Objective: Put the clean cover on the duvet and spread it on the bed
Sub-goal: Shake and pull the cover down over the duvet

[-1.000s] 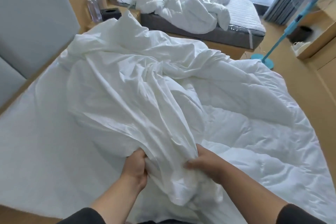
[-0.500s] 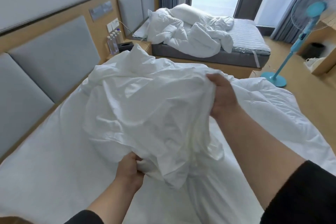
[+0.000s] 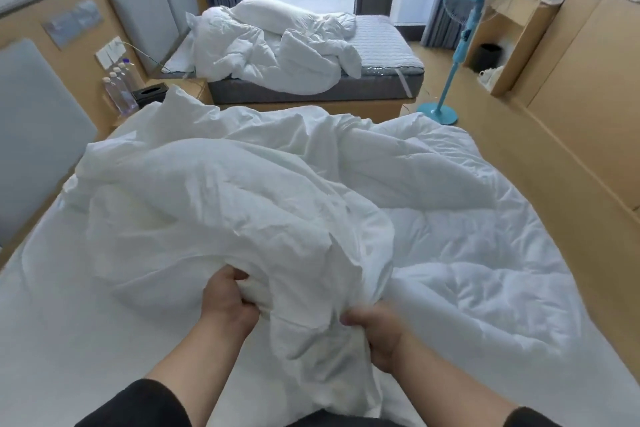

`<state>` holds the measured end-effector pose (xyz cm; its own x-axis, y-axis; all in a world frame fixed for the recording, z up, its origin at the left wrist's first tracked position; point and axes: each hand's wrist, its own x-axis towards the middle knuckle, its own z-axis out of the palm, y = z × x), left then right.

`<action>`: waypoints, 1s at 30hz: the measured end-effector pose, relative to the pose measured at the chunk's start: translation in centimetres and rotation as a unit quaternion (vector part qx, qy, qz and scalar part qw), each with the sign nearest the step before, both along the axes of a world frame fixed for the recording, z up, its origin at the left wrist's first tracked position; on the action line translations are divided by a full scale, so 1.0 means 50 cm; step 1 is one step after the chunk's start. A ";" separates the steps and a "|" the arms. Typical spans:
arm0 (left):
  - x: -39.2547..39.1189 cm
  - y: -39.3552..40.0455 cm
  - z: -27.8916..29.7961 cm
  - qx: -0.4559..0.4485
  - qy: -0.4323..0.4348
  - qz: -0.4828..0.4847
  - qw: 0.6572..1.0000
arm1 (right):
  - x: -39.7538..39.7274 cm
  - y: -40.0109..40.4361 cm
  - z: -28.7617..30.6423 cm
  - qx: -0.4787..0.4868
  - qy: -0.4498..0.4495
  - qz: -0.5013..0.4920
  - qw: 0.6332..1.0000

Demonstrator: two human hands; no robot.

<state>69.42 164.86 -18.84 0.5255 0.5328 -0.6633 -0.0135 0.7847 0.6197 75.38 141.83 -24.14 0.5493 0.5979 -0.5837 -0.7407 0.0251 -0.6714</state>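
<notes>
A crumpled white duvet cover (image 3: 207,204) lies heaped over the left and middle of the near bed (image 3: 52,322). The quilted white duvet (image 3: 478,253) is spread across the bed's right half, partly under the cover. My left hand (image 3: 227,298) grips a bunched fold of the cover near the bed's front edge. Close beside it, my right hand (image 3: 377,333) grips the same bunch from the right. Between the two hands the cloth hangs down toward me.
A second bed (image 3: 381,45) with a heap of white bedding stands beyond, by the window. A nightstand with water bottles (image 3: 117,90) and a black tissue box (image 3: 149,95) is at the left. A blue standing fan (image 3: 464,31) stands on the floor at the right.
My right hand has come down from the raised far fold of the cover and now grips the bunch beside my left hand. The lifted cover has settled lower on the bed.
</notes>
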 end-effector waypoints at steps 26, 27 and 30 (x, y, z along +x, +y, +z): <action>0.022 0.102 0.140 0.110 -0.167 -0.132 0.971 | -0.016 -0.027 -0.220 0.151 0.232 -0.359 0.891; 0.019 0.105 0.139 0.114 -0.164 -0.134 0.971 | 0.002 -0.020 -0.215 0.144 0.230 -0.383 0.883; 0.013 0.122 0.146 0.138 -0.165 -0.139 0.967 | 0.044 -0.024 -0.176 0.098 0.178 -0.423 0.883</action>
